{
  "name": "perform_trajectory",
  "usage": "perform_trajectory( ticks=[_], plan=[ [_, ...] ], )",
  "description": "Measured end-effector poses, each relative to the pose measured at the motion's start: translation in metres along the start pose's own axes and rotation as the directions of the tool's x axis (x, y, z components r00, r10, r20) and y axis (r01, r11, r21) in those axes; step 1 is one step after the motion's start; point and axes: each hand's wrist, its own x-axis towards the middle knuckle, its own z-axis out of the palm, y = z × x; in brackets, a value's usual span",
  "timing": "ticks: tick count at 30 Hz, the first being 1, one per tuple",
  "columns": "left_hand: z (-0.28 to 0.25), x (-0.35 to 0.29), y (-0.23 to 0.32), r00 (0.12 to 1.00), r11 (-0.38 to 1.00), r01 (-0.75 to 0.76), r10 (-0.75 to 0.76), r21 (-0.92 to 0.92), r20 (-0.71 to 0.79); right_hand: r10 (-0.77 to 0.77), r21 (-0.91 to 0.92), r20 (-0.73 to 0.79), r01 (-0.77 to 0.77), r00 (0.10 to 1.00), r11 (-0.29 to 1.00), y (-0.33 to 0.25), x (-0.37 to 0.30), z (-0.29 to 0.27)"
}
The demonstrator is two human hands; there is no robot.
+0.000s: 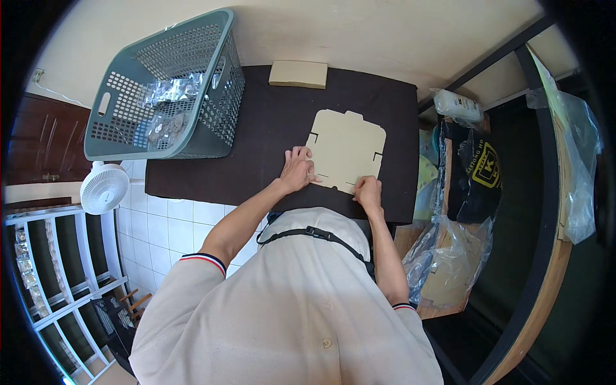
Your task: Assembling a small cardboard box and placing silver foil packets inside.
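Note:
A flat tan cardboard box blank (348, 146), with slots cut in it and a tab on its far edge, lies on the dark table (269, 128) in front of me. My left hand (298, 169) rests at the near left edge of the blank, fingers bent but apart, touching the board. At the near right corner my right hand (367, 192) has its fingers closed in a pinch on the cardboard's edge. Those fingertips are partly hidden by the hand itself.
A grey-green plastic basket (218, 122) holding clear-wrapped packets (173, 93) stands on the table's left. Against the wall lies a small cardboard box (298, 74). A white fan (104, 188) is at the left; shelving with plastic bags (459, 250) is at the right.

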Motion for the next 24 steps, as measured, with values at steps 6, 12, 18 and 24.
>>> perform_trajectory(
  ticks=[6, 12, 18, 24],
  plan=[
    [0.009, 0.002, -0.011, 0.986, 0.991, -0.116, 0.123, 0.064, -0.111, -0.116, 0.099, -0.007, 0.116, 0.993, 0.988, 0.002, -0.01, 0.002],
    [0.015, -0.005, -0.021, 0.963, 0.971, -0.211, 0.226, 0.111, -0.145, -0.144, -0.136, -0.084, 0.132, 0.986, 0.982, -0.01, -0.02, 0.01],
    [-0.015, -0.01, -0.014, 0.985, 0.985, -0.17, 0.169, -0.028, -0.045, -0.186, -0.173, -0.052, 0.175, 0.981, 0.969, 0.008, -0.01, 0.01],
    [0.009, -0.014, -0.022, 0.962, 0.951, -0.27, 0.272, -0.149, -0.006, -0.149, -0.253, -0.053, 0.131, 0.987, 0.959, -0.02, -0.022, 0.015]
  ],
)
